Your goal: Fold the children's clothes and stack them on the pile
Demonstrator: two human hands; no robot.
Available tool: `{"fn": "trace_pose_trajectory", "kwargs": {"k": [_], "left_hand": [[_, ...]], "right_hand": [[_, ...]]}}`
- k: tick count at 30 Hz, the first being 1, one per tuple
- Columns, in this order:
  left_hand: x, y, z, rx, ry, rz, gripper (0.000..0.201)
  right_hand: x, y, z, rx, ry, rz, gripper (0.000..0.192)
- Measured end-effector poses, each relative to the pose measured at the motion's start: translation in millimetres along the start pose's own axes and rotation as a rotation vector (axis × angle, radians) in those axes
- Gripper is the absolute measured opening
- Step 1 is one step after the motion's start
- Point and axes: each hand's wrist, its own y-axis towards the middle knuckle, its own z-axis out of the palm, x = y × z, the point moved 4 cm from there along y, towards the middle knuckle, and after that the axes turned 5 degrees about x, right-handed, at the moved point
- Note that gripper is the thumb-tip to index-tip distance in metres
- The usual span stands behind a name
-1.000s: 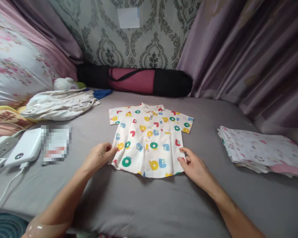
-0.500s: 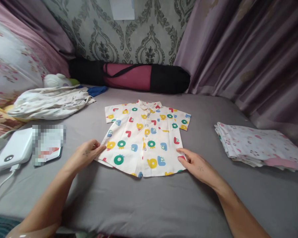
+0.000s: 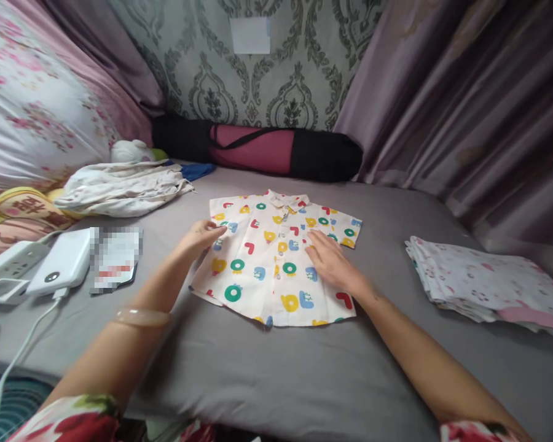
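A child's short-sleeved button shirt (image 3: 262, 288) lies spread face up. It is white with red, yellow, green and blue printed figures, and its collar points away from me. My left hand (image 3: 201, 238) is at the shirt's left side, just below the sleeve, with loosely bent fingers reaching over the edge and no cloth gathered in them. On the right of the shirt's front, my right hand (image 3: 332, 261) rests with its fingers stretched out over the cloth. Both hands are slightly blurred.
The shirt lies on a grey sheet (image 3: 239, 368). Folded printed cloth (image 3: 479, 276) sits at right. Left are a power bank (image 3: 64, 261) with a cable, a phone (image 3: 115, 261), a power strip (image 3: 13, 264) and crumpled clothing (image 3: 124, 190). A long black-and-maroon bag (image 3: 253, 147) lies along the wall.
Both hands have left the shirt's lower side edges and moved up towards the sleeves. My right hand has also come inward over the front. The camera view has shifted slightly.
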Motion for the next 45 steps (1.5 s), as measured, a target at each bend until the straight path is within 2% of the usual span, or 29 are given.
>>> {"fn": "trace_pose_trajectory", "kwargs": {"k": [2, 5, 8, 11, 13, 17, 20, 23, 25, 29, 32, 34, 35, 38, 39, 40, 42, 45], "left_hand": [[-7.0, 8.2, 6.0, -0.070, -0.036, -0.003, 0.061], [-12.0, 14.4, 15.2, -0.087, -0.138, 0.040, 0.059], [-10.6, 16.6, 23.3, -0.081, -0.245, 0.089, 0.057], [-5.0, 18.1, 29.2, -0.133, -0.236, 0.107, 0.053], [-4.0, 18.2, 32.7, -0.171, -0.124, 0.180, 0.047], [-7.8, 10.9, 40.1, -0.227, 0.251, 0.398, 0.036], [-4.8, 2.0, 41.7, -0.268, 0.475, 0.375, 0.038], [1.2, -7.0, 37.8, -0.308, 0.608, 0.349, 0.042], [8.1, -11.2, 32.2, -0.312, 0.680, 0.354, 0.044], [23.6, -15.3, 18.3, -0.218, 0.800, 0.384, 0.046], [17.8, -20.5, 14.3, -0.199, 0.828, 0.413, 0.043], [-1.4, -27.7, 26.9, -0.153, 0.806, 0.522, 0.042], [-14.2, -32.7, 39.2, -0.104, 0.781, 0.602, 0.042], [-50.6, -48.8, 90.7, 0.091, 0.682, 0.787, 0.041], [-59.1, -53.4, 108.7, 0.137, 0.666, 0.827, 0.042], [-64.8, -57.1, 125.1, 0.172, 0.662, 0.855, 0.046], [-66.7, -59.7, 146.9, 0.180, 0.655, 0.829, 0.050], [-53.8, -60.6, 151.6, 0.188, 0.693, 0.810, 0.055]], "right_hand": [[1.0, 12.2, 17.9, 0.058, -0.024, 0.014, 0.061], [0.9, 15.6, 33.6, 0.115, -0.064, 0.022, 0.065], [1.6, 12.6, 37.6, 0.132, -0.101, 0.023, 0.066], [2.0, 11.0, 38.0, 0.135, -0.114, 0.028, 0.067], [1.8, 10.9, 38.0, 0.130, -0.117, 0.027, 0.066], [2.6, 10.8, 36.0, 0.133, -0.131, 0.002, 0.066], [7.6, 7.8, 33.2, 0.158, -0.138, -0.045, 0.067], [19.4, -6.9, 32.3, 0.204, -0.118, -0.110, 0.066], [32.2, -27.5, 32.3, 0.265, -0.072, -0.175, 0.066], [64.8, -82.9, 23.7, 0.462, 0.125, -0.358, 0.067], [79.1, -100.1, 8.9, 0.625, 0.348, -0.485, 0.055], [71.0, -82.2, 0.5, 0.633, 0.463, -0.452, 0.054], [59.6, -64.0, -2.4, 0.563, 0.488, -0.370, 0.058], [9.4, 0.7, -6.5, 0.181, 0.333, -0.066, 0.064], [-6.8, 18.3, -4.8, 0.093, 0.259, 0.022, 0.065], [-20.1, 32.1, -1.1, 0.054, 0.178, 0.083, 0.065], [-37.6, 46.8, 8.8, 0.060, 0.038, 0.139, 0.066], [-40.7, 39.6, 19.7, 0.088, -0.105, 0.067, 0.066]]}}
